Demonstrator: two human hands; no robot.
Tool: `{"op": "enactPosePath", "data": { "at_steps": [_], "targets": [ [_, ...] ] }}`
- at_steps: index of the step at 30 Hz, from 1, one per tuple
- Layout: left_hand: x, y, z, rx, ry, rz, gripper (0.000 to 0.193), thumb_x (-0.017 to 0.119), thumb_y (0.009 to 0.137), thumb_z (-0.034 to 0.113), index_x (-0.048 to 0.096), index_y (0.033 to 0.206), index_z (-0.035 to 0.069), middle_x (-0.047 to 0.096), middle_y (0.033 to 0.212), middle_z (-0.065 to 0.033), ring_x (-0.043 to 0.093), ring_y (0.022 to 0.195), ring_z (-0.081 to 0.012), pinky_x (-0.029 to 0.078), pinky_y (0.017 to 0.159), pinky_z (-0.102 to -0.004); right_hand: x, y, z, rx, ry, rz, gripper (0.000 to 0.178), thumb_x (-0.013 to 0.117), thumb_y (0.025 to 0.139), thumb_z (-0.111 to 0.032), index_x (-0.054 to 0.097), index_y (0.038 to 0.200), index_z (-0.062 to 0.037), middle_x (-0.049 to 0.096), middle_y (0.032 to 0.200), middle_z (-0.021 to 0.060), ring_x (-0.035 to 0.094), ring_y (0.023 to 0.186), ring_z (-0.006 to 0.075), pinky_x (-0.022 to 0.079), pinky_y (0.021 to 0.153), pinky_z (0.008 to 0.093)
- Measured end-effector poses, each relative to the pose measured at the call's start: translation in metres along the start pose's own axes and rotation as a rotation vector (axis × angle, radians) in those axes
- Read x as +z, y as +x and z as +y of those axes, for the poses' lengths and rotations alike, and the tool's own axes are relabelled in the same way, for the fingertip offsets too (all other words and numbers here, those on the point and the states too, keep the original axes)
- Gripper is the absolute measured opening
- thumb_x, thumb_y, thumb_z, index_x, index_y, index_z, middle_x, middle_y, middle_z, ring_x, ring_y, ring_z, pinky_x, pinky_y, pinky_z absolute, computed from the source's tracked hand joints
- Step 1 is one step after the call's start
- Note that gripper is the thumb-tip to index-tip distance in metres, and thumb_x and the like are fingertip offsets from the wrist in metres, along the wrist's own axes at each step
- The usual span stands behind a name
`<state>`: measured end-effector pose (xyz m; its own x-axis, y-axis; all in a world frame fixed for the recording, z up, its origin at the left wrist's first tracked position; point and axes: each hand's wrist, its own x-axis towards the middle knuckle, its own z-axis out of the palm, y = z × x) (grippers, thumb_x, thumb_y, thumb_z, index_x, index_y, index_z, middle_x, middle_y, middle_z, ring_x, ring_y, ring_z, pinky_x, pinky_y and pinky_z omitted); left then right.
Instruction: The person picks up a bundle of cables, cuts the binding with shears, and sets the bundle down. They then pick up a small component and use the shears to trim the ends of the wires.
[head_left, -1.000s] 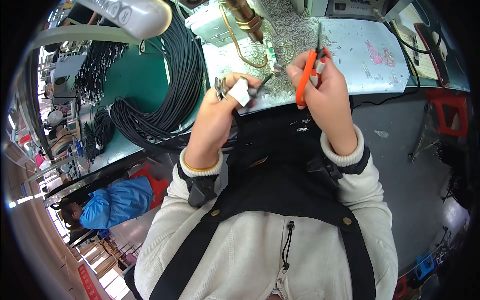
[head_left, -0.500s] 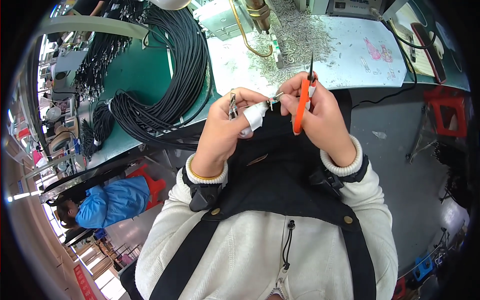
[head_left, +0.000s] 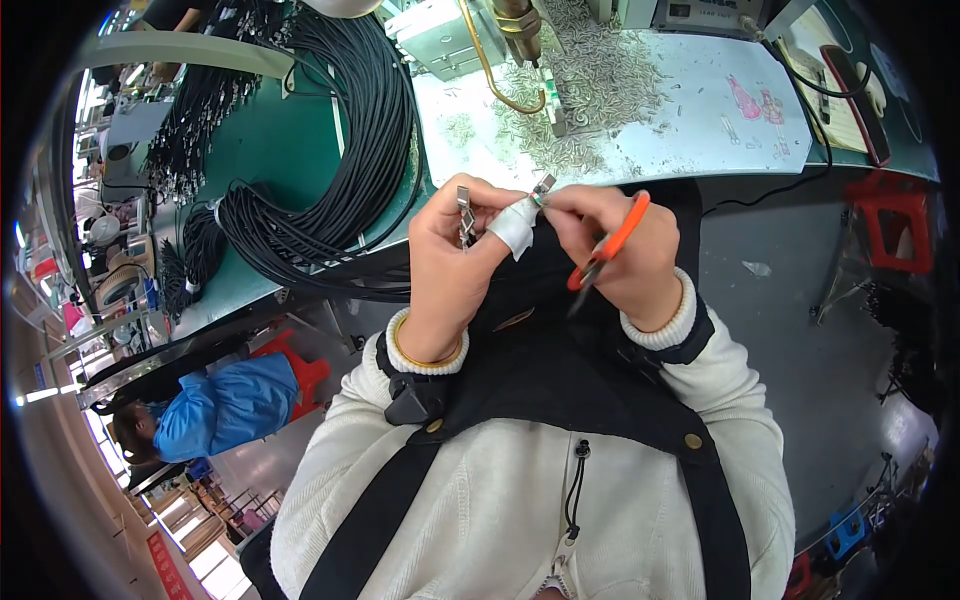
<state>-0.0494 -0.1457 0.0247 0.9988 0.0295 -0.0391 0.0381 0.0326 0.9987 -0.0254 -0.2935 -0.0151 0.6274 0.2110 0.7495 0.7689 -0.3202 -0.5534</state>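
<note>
My left hand (head_left: 440, 270) is closed, with white wrapping (head_left: 514, 228) round its thumb. Silver metal connectors (head_left: 466, 215) stick out between its fingers. At the fingertips it pinches a small metal connector (head_left: 544, 184) with a short bit of green by it. My right hand (head_left: 640, 260) is closed too, its fingertips meeting the left ones at this connector. Against its palm it keeps orange-handled scissors (head_left: 630, 225), the dark blades pointing down toward my apron and blurred. Whether the right fingertips also grip a wire end, I cannot make out.
A big coil of black cables (head_left: 375, 130) lies on the green bench at left. Ahead, many small metal pieces (head_left: 610, 80) cover part of a white sheet (head_left: 700, 110) under a machine head (head_left: 517, 30). A red stool (head_left: 895, 225) stands right; a person in blue (head_left: 230, 405) sits left.
The scissors have swung round in my right hand, from blades up to blades down. My right hand has lowered slightly, and its fingertips have closed in on the left ones.
</note>
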Motion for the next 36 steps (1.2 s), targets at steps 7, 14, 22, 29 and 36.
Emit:
{"op": "enactPosePath", "data": {
  "at_steps": [7,14,22,29,36],
  "targets": [
    [0.001,0.0,-0.007,0.228,0.296,0.016,0.015,0.058,0.073,-0.007,0.056,0.086,-0.002,0.056,0.073,-0.002,0.052,0.062,-0.0057,0.041,0.055,-0.0186,0.008,-0.003,-0.011,0.588,0.476,-0.014,0.007,0.05,0.084,-0.006,0.048,0.086,0.0007,0.057,0.067,0.0055,0.047,0.045,0.0052,0.036,0.041,0.0173],
    [0.01,-0.001,-0.005,0.388,0.469,0.008,0.015,0.06,0.072,-0.006,0.057,0.085,-0.003,0.055,0.071,-0.0002,0.05,0.06,-0.0053,0.039,0.051,-0.0185,0.002,0.004,-0.012,0.762,0.728,-0.025,0.007,0.05,0.085,-0.007,0.048,0.085,-0.0006,0.054,0.066,0.0054,0.048,0.046,0.0062,0.036,0.041,0.0162],
    [-0.003,0.005,0.002,-0.324,-0.233,-0.058,0.015,0.059,0.074,-0.003,0.056,0.088,-0.003,0.057,0.078,-0.0029,0.051,0.063,-0.0054,0.039,0.054,-0.0161,-0.007,0.013,-0.014,0.989,0.998,-0.055,0.014,0.055,0.082,-0.013,0.048,0.083,-0.0004,0.054,0.065,0.0064,0.049,0.047,0.0076,0.035,0.04,0.0172],
    [0.004,0.003,0.001,-0.094,-0.178,0.028,0.015,0.057,0.075,-0.003,0.055,0.089,-0.003,0.058,0.08,-0.0049,0.053,0.065,-0.0059,0.041,0.057,-0.0158,-0.012,-0.004,-0.005,0.559,0.189,-0.306,0.026,0.067,0.071,-0.019,0.05,0.069,0.0006,0.052,0.054,0.0083,0.051,0.043,0.0137,0.034,0.038,0.0252],
    [0.008,0.006,0.004,-0.022,-0.064,0.061,0.014,0.057,0.075,-0.002,0.056,0.089,-0.002,0.058,0.077,-0.0033,0.051,0.063,-0.0045,0.038,0.055,-0.0151,-0.003,-0.005,-0.012,0.606,-0.024,-0.355,0.028,0.069,0.068,-0.018,0.049,0.061,-0.0008,0.048,0.046,0.008,0.048,0.039,0.0226,0.033,0.038,0.0286]
  ]
}}
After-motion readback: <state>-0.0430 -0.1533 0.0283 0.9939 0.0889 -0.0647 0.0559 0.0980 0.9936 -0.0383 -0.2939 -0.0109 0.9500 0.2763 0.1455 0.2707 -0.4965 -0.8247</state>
